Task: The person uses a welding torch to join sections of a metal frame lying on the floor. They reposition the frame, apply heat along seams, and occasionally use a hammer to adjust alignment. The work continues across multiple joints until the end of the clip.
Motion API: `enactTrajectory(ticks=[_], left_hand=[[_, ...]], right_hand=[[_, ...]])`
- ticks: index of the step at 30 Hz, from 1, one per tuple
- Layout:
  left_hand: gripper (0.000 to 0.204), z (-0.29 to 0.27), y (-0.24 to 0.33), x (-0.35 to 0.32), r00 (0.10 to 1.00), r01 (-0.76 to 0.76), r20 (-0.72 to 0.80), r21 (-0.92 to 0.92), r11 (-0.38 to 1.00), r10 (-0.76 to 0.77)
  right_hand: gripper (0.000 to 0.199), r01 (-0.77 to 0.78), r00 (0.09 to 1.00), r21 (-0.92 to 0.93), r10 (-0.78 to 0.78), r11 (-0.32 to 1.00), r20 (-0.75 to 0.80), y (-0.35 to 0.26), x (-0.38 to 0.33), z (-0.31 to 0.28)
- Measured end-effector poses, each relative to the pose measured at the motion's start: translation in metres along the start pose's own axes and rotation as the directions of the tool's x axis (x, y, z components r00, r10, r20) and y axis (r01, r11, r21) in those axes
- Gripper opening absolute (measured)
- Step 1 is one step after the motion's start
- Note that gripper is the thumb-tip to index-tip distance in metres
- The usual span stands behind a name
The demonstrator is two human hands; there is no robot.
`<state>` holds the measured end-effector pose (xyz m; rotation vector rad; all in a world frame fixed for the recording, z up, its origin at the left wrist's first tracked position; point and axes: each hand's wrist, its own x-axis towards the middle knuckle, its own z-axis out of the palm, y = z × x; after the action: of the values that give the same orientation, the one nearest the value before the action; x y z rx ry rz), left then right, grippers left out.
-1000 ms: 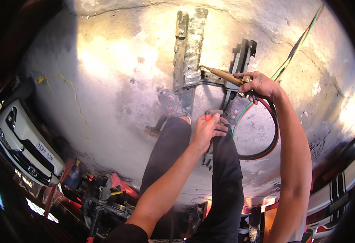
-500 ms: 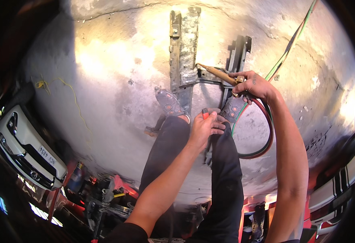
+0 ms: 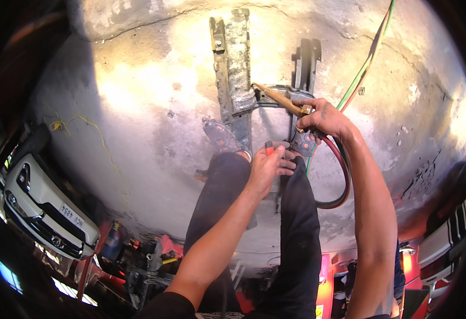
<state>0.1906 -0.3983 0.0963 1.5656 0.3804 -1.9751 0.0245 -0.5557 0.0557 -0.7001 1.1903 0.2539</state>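
Observation:
My right hand [image 3: 323,118] is closed around the valve end of a brass gas torch [image 3: 278,97]. The torch points to the far left, its tip beside the edge of a worn metal bracket frame [image 3: 239,64] on the floor; no flame shows. From its rear, red and green hoses [image 3: 346,187] loop down past my right foot. Above my right knee, my left hand [image 3: 266,171] pinches a small red lighter [image 3: 269,149] between thumb and fingers, apart from the torch. The other fingers of that hand are loosely bent.
My shoes [image 3: 223,136] stand on the concrete floor near the frame. More twin hose [image 3: 368,61] runs off at the far right. A thin yellow cord [image 3: 103,142] lies to the left. A white car [image 3: 52,207] and a cluttered heap of parts [image 3: 148,266] are at the lower left.
The view has shifted a little, so the frame and hose sit further left. My right hand and the torch appear slightly further left too. My left hand keeps its pinch on the lighter.

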Motion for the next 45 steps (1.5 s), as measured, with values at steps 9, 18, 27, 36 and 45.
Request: enactTrajectory(ticks=[9,18,27,36,45], left_hand=[[0.024,-0.002,0.002,-0.001,1.0,-0.006,0.023,-0.015,1.0,0.006],[0.023,-0.003,0.005,-0.001,1.0,-0.005,0.018,-0.047,0.999,0.006],[0.025,-0.004,0.003,0.0,0.999,0.012,0.037,-0.051,0.999,-0.011],[0.023,-0.008,-0.006,0.001,0.999,0.031,-0.024,-0.027,0.999,-0.032],[0.02,-0.008,-0.009,0.0,0.997,0.073,-0.002,0.059,0.996,-0.073]], right_hand=[[0.07,-0.031,0.999,-0.018,0.03,0.999,-0.03,-0.008,-0.004,0.017],[0.076,-0.021,0.998,-0.045,0.018,0.999,-0.054,-0.009,-0.011,0.027],[0.067,-0.014,0.991,0.023,0.017,1.0,-0.134,0.001,-0.02,0.043],[0.073,0.011,0.986,0.208,0.024,0.978,-0.163,0.022,-0.05,0.073],[0.072,0.038,0.982,0.345,0.029,0.938,-0.186,0.031,-0.051,0.082]])
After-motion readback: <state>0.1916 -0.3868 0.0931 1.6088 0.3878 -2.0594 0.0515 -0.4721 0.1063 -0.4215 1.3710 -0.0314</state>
